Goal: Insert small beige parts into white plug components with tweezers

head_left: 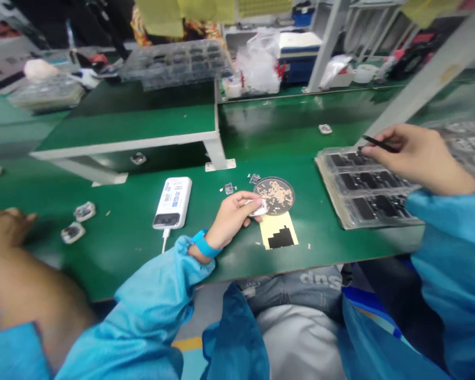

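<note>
My left hand (pixel 237 214) pinches a small white flat part (pixel 258 208) between thumb and fingers, at the edge of a round dish (pixel 291 198) of tiny tan pieces. Just below that dish lies a pale yellow sheet (pixel 266 232) with black stickers (pixel 282 238) on it. Over at the right, my right hand (pixel 415 155) grips a thin black pen-like tool (pixel 380 143). Its near end hovers over or touches the far row of a clear plastic tray (pixel 342 212) with black rectangular parts; I cannot tell which. Two small metal-looking pieces (pixel 228 188) lie beside the dish.
A white power bank (pixel 173 203) with a cable lies left of centre. Small white round parts (pixel 84 211) are scattered on the green table (pixel 261 269). A raised green shelf (pixel 142 126) stands behind. Another person's arm (pixel 31 285) rests at the far left.
</note>
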A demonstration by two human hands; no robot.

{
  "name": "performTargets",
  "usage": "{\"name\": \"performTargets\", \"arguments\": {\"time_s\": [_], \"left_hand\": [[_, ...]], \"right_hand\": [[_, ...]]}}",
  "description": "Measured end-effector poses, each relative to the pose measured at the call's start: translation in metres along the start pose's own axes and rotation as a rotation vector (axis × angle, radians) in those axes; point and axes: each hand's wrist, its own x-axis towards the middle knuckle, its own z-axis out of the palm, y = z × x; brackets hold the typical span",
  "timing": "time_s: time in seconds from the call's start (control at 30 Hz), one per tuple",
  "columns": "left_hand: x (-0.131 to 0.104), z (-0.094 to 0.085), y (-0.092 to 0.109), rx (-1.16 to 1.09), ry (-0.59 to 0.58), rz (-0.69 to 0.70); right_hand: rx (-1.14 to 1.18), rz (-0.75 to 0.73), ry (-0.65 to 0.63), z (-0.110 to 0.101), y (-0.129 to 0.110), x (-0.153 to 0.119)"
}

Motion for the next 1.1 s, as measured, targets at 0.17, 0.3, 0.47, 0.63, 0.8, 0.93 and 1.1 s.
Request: {"name": "performTargets", "arguments": {"time_s": [0.17, 0.3, 0.47, 0.63, 0.8, 0.93, 1.1], "left_hand": [[0.001, 0.002, -0.002, -0.018, -0.101, 0.054], [-0.003, 0.005, -0.007, 0.003, -0.195, 0.113], [-0.002, 0.006, -0.011, 0.027, -0.117, 0.112], [0.000, 0.004, -0.015, 0.205, -0.071, 0.148], [0.000, 0.005, -0.010, 0.161, -0.053, 0.145], [-0.001, 0.006, -0.004, 0.059, -0.025, 0.147], [0.002, 0.004, -0.006, -0.066, -0.019, 0.071]], "right_hand": [[0.379, -0.366, -0.252, 0.053, -0.113, -0.047], [0.542, -0.528, -0.457, 0.108, -0.140, -0.060], [0.774, -0.176, -0.415, 0.143, -0.131, -0.077], [0.768, -0.102, -0.385, 0.144, -0.129, -0.084], [0.808, -0.160, -0.366, 0.142, -0.129, -0.084], [0.768, -0.119, -0.394, 0.145, -0.126, -0.080], [0.757, -0.045, -0.279, 0.143, -0.121, -0.076]]}}
